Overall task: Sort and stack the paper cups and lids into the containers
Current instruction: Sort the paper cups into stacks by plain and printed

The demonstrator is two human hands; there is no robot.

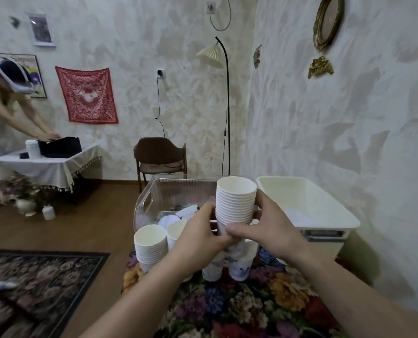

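Held stack: a tall stack of nested white paper cups (236,206) stands upright, mouth up, raised above the flowered tablecloth (239,308), in front of the clear bin.
Left hand (200,235): its fingers curl round the lower part of the held stack from the left, the thumb near the base.
Right hand (269,230): it grips the same stack from the right, thumb laid across the front near the bottom, fingers wrapped behind.
Second stack (151,247): more nested white cups stand on the cloth at the left, just beside the clear bin's near corner.
Third stack (176,231): another pile of cups stands just right of it, partly hidden by the left wrist.
Printed cups (239,267): a few cups with bluish patterns stand on the cloth under the hands.
Clear bin (144,203): a ribbed see-through container with a handle cut-out; white lids (170,220) lie inside it.
White bin (308,203): an opaque container stands to the right against the wall; its contents cannot be told.
Background: another person (5,101) bends over a small covered table (49,164); a brown chair (160,154) and a floor lamp (217,59) stand by the far wall.
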